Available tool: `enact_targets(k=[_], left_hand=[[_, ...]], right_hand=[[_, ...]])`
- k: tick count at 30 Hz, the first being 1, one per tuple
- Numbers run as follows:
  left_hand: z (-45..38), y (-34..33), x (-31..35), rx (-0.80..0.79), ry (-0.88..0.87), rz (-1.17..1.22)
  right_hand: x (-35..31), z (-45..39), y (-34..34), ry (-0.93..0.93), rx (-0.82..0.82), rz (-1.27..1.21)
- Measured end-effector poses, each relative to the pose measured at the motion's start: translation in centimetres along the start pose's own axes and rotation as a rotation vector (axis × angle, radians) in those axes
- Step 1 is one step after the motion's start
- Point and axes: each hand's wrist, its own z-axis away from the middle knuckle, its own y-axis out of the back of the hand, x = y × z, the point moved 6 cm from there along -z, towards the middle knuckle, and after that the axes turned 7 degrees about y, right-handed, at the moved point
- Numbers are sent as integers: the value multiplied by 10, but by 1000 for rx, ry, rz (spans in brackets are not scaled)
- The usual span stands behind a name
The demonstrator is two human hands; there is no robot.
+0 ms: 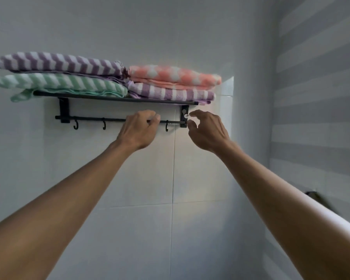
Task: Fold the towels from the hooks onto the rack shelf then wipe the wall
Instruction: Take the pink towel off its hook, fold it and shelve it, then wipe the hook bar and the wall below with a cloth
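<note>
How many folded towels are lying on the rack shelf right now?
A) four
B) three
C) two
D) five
A: on the rack shelf lie two stacks of two, a purple striped towel on a green striped towel at the left, and a pink checked towel on another purple towel at the right.

Both forearms are bare down to the hands, no sleeves.

Four folded striped towels sit stacked on the black metal rack shelf, left hand gripping the black hook rail, right hand curled beside the bracket.
</note>
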Motion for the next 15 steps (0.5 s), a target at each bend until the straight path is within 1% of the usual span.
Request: enact_targets(k=[3, 8, 11, 15], left_hand=[[38, -8, -1, -44, 64, 43], [102, -40, 11, -149, 106, 117], [137, -69, 24, -222, 154, 171], [195, -112, 54, -349, 202, 221]], right_hand=[[2, 42, 4, -42, -51, -58], [20, 121, 19, -115, -147, -113], [39, 171, 35, -182, -193, -130], [78, 240, 59, -322, -223, -157]])
